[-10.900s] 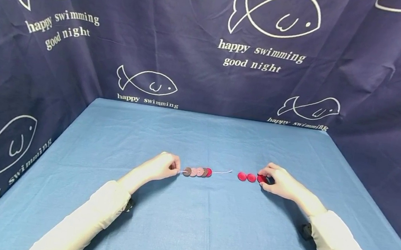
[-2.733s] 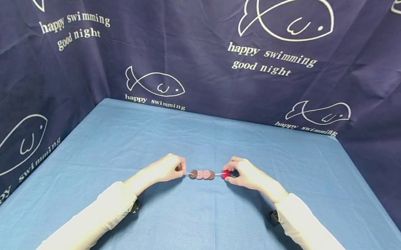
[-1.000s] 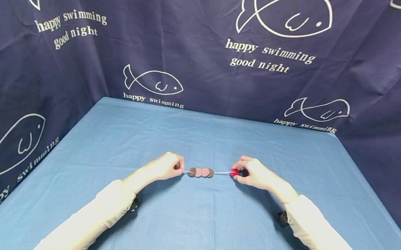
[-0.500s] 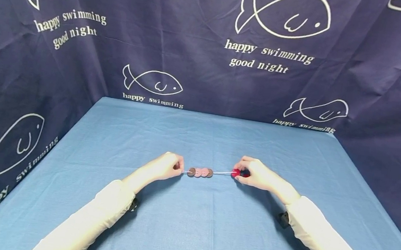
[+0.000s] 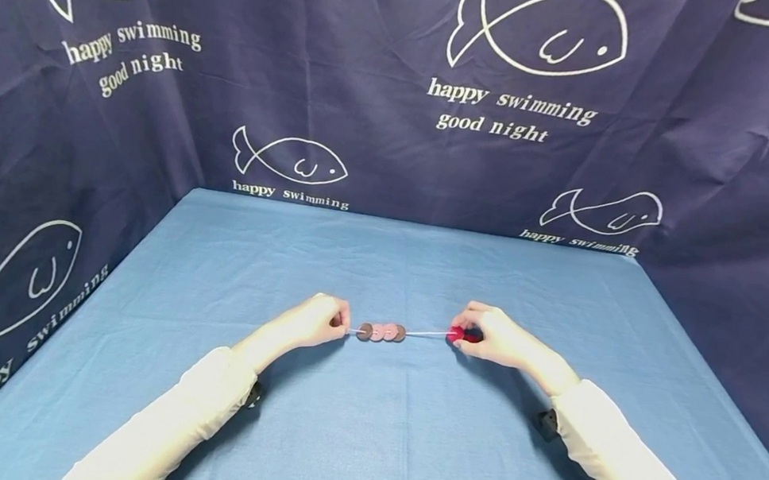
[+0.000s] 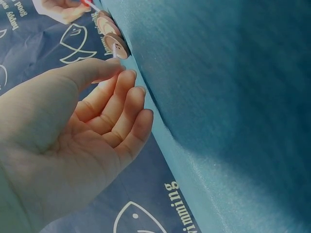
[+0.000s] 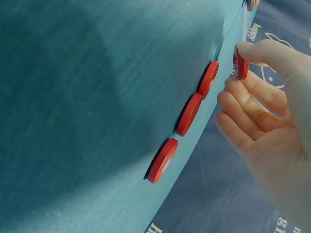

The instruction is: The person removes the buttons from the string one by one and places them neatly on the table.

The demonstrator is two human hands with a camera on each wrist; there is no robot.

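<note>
Navy printed backdrop (image 5: 384, 128) fills the bg; blue worktop (image 5: 367, 262) in front. Pale sleeves (image 5: 169, 414) enter from bottom of head view, one per side, w/ a dark device (image 5: 547, 424) at each wrist.

L hand (image 5: 313, 319): grip is thumb + finger pinched together on the white cord (image 5: 427, 332), other fingers loosely curled, per L wrist cam. R hand (image 5: 502, 336): grip clamped on a red button (image 7: 240, 63), held by its rim btwn thumb & finger, w/ cord running to it.

Cord spans hand to hand, approx. straight. On it, nearer L hand: 2 brown buttons (image 5: 364, 332) at the ends, 2 pink buttons (image 5: 390, 332) btwn, all overlapping in a row. Bare cord btwn that row & R hand.

R wrist cam only: 3 loose red buttons (image 7: 188, 114) in a line on worktop; two touch, third just beside. Head view has just a bit of red there, R hand covers the rest. L wrist cam shows cord coming out of the nearest brown button's hole.

Edges: worktop's far & side edges well apart from both hands; wide stretch of blue ahead & to either side for moving. Near edge out of frame.
</note>
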